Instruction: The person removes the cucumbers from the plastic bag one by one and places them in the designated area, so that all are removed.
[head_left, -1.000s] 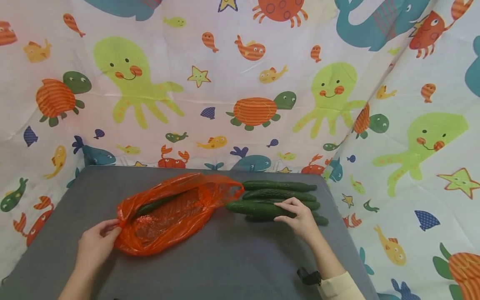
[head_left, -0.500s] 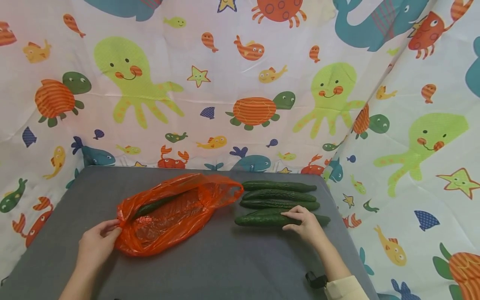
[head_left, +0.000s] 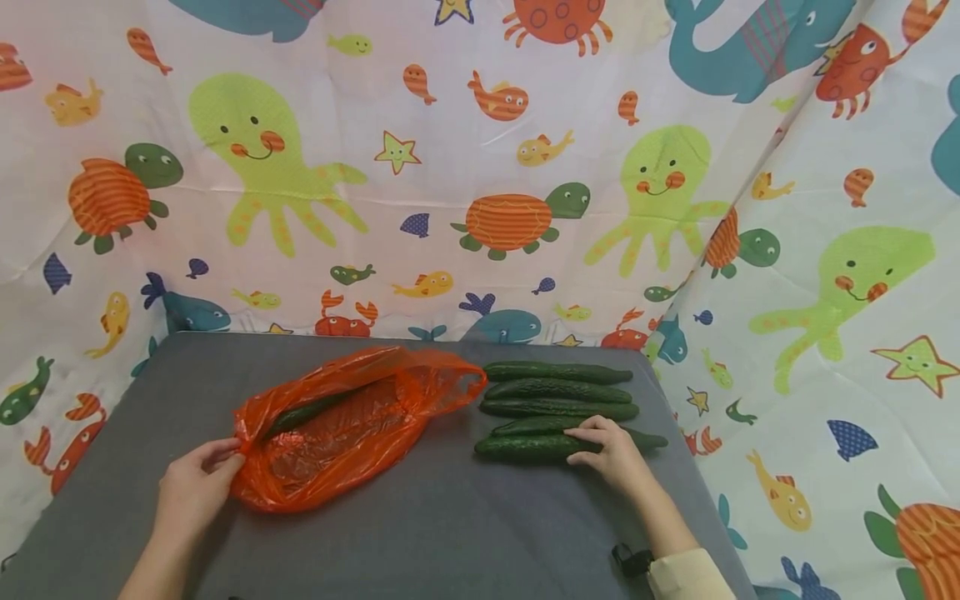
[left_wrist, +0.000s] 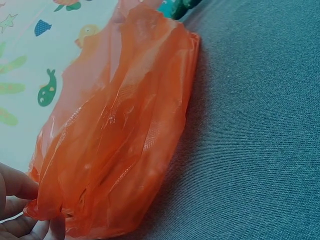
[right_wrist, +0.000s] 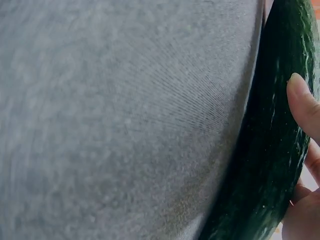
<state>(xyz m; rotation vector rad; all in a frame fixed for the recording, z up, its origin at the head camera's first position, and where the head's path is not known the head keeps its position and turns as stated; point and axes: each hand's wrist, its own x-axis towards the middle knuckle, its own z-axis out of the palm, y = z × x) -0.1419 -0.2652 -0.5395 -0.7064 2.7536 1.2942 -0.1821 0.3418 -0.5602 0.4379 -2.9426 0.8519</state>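
At the left, my left hand (head_left: pixel 193 485) pinches the end of an orange plastic bag (head_left: pixel 341 483), which lies slanting on the grey table. A cucumber (head_left: pixel 306 414) shows through the bag's opening. In the left wrist view, fingertips (left_wrist: pixel 20 182) and thumb grip the gathered edge of the bag. On the right side my right hand (head_left: pixel 613 454) holds the nearest cucumber (head_left: pixel 525 448) of a group, thumb on its near side. The right wrist view shows the thumb lying along this dark green cucumber (right_wrist: pixel 265 130); its left end is out of sight there.
Behind the held cucumber lie several more cucumbers (head_left: pixel 558 390), side by side and roughly parallel. The bag's handle loop (head_left: pixel 472 382) reaches their left ends. A grey table (head_left: pixel 420 542) spreads in front, and a patterned curtain (head_left: pixel 450 175) stands behind and at the sides.
My right hand has brought the front cucumber nearer and slightly right, from over the others to the front of the row. My left hand and the bag stay in place.
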